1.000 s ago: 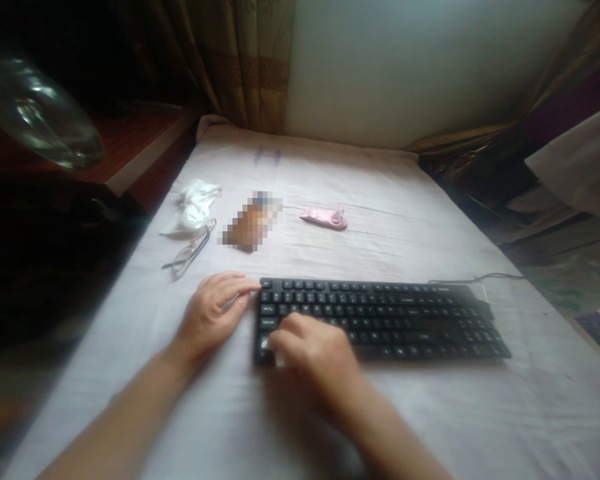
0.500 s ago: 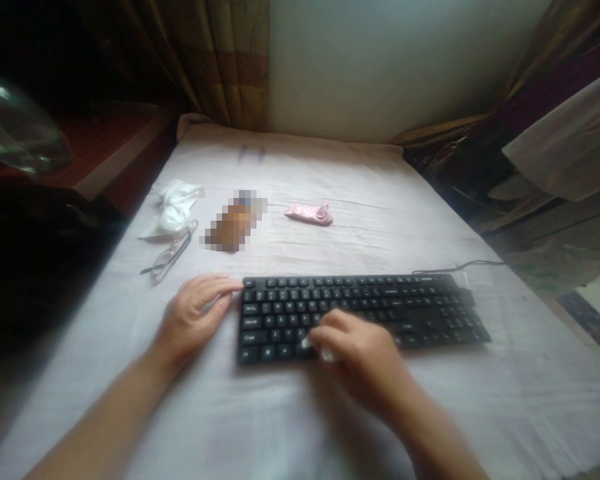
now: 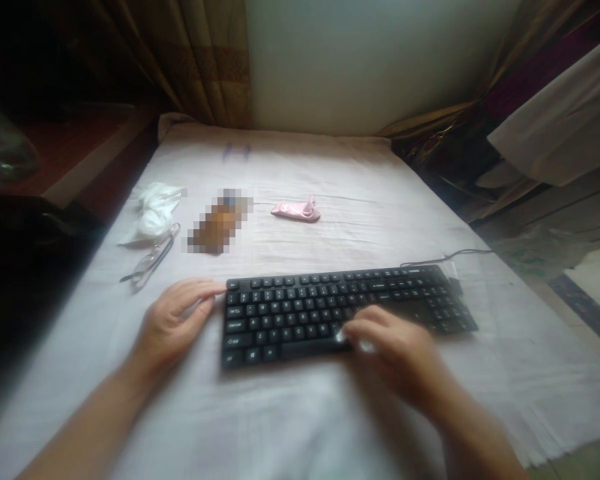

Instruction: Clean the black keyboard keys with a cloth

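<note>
A black keyboard (image 3: 325, 348) lies slightly slanted on the white cloth of the table. My left hand (image 3: 173, 317) is open beside its left end, fingertips touching the upper left corner by the first key. Over the lower middle of the keys, my right hand (image 3: 390, 337) is closed with its fingers bent down. A small white wad (image 3: 341, 336) pokes out from under those fingers and presses against the keys near the space bar. Most of the wad is hidden by the hand, so its material is unclear.
Behind the keyboard lie a pink pouch-like item (image 3: 296, 210), a blurred-out brown object (image 3: 217, 227), eyeglasses (image 3: 153, 260) and a crumpled white plastic bag (image 3: 155, 210). A cable (image 3: 460, 253) runs off the keyboard's back right. Hanging cloth (image 3: 565, 120) borders the right side.
My right hand has slid rightward along the lower keys with the white wad. My left hand still rests at the keyboard's upper left corner. The whole view has shifted slightly.
</note>
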`<move>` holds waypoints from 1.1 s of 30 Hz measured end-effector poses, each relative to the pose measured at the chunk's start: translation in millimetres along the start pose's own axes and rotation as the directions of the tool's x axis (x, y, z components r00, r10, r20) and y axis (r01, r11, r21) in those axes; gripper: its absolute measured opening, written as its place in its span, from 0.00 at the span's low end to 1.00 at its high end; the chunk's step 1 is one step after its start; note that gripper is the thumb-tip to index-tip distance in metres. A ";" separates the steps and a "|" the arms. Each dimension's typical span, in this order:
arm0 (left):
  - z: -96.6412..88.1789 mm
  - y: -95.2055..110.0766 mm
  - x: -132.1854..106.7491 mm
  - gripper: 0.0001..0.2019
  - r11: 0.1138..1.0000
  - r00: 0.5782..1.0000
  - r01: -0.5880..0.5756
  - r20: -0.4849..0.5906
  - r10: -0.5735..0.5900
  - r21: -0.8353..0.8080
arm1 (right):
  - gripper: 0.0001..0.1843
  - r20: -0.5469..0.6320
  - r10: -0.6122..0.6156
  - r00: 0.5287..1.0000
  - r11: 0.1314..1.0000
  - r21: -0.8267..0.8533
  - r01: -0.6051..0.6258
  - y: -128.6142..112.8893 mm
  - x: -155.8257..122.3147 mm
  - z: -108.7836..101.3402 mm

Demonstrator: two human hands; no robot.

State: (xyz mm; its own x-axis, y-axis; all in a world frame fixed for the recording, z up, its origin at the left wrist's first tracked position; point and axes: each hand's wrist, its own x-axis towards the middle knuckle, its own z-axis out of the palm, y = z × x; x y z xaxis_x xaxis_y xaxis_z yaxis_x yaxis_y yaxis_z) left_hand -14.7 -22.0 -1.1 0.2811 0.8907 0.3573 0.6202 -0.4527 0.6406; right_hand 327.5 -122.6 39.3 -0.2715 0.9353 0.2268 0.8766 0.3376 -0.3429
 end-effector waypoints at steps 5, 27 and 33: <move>-0.3 0.2 0.8 0.10 1.000 1.000 -0.002 -0.001 0.002 0.005 | 0.18 0.020 0.041 0.999 0.998 -0.038 -0.040 15.3 -8.6 -9.4; -2.8 -3.1 0.2 0.11 0.999 0.999 0.040 0.023 -0.041 0.022 | 0.12 -0.082 0.290 0.954 0.923 -0.241 -0.301 44.3 -13.1 -19.0; -1.9 -4.3 0.3 0.12 0.999 0.999 0.035 0.021 -0.035 0.022 | 0.11 -0.088 0.303 0.949 0.927 -0.202 -0.315 41.9 -27.9 -22.7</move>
State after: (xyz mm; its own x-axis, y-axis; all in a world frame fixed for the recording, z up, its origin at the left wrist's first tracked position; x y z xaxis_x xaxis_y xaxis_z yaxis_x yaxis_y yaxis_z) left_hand -18.6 -19.9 -2.4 0.2743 0.9067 0.3203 0.6459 -0.4205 0.6372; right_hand 380.8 -137.0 39.3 0.0428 0.9805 0.1917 0.9787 -0.0026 -0.2053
